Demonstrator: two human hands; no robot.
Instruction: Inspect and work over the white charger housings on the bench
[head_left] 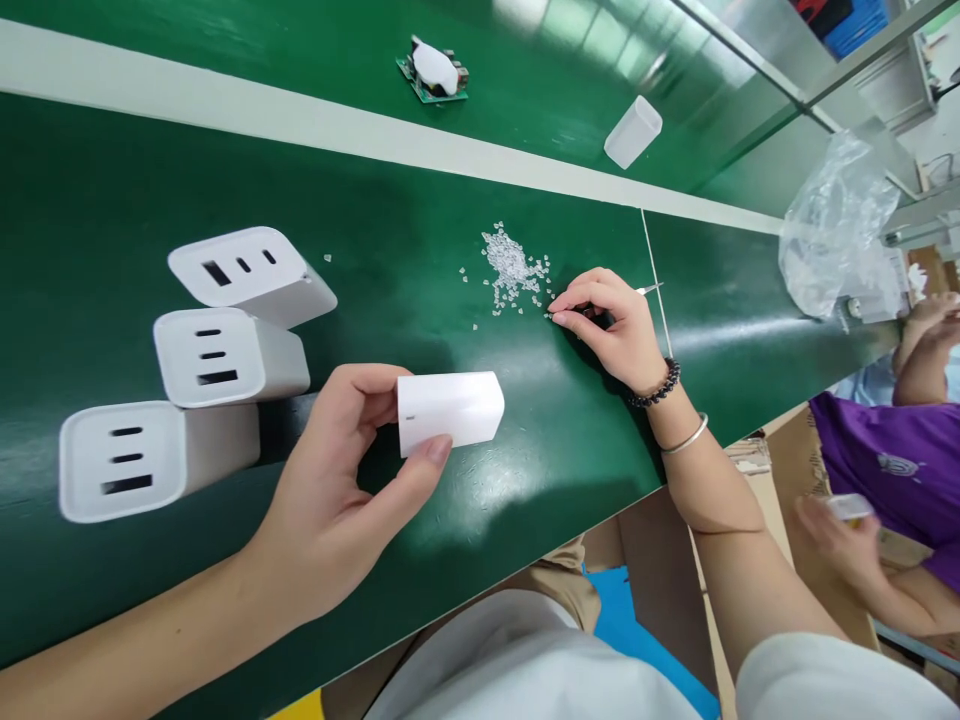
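My left hand [337, 480] grips a white charger housing [450, 410] between thumb and fingers, a small dark slot showing on its side. My right hand [611, 325] is closed in a pinch at the right edge of a pile of small clear plastic pieces [508, 260], with one tiny piece at its fingertips. A dark-handled tool with a pointed metal tip [649, 289] shows under that palm; its full shape is hidden. Left of my left hand lie three white charger housings, the upper [247, 270], middle [217, 355] and lower [142, 460], their port slots facing me.
Across the white strip [330, 125] on the green table [420, 200] sit a circuit board [433, 70] and a translucent white sleeve [634, 132]. A clear plastic bag [832, 230] stands at the right. A co-worker in a purple shirt [885, 470] holds a white object nearby.
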